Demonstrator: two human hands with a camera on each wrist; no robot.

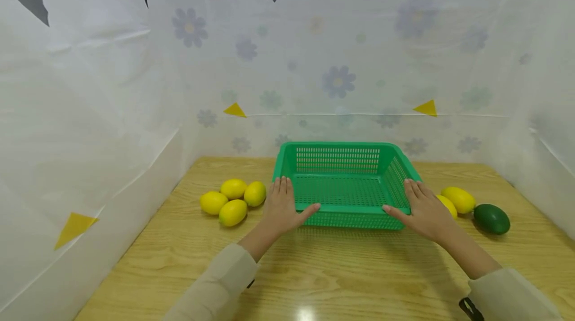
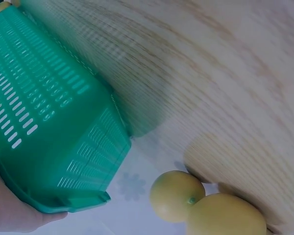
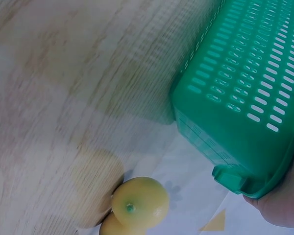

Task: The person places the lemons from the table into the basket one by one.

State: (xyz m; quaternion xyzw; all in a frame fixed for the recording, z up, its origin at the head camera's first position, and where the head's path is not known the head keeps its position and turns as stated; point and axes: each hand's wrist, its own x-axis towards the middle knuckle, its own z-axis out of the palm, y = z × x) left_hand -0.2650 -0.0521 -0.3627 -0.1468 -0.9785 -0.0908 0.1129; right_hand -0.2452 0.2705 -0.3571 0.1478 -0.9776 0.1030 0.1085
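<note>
A rectangular green plastic basket (image 1: 337, 218) with slotted walls sits toward the back of the wooden table, its bare mesh floor showing. My left hand (image 1: 284, 211) lies along the front left corner of its rim, fingers straight and pointing away, thumb stretched out toward the front rim. At the front right corner, my right hand (image 1: 427, 213) mirrors that pose, with straight fingers on the side rim and the thumb at the front edge. Close views at both wrists show the basket's slotted wall (image 2: 44, 93) and corner (image 3: 264, 181) against each hand.
Several yellow lemons (image 1: 233, 212) form a cluster left of the basket. On the right, two more lemons (image 1: 458, 200), one partly behind my right hand, lie by a dark green avocado-like fruit (image 1: 491, 219). White patterned sheeting (image 1: 314, 61) encloses the table (image 1: 323, 271) at back and sides.
</note>
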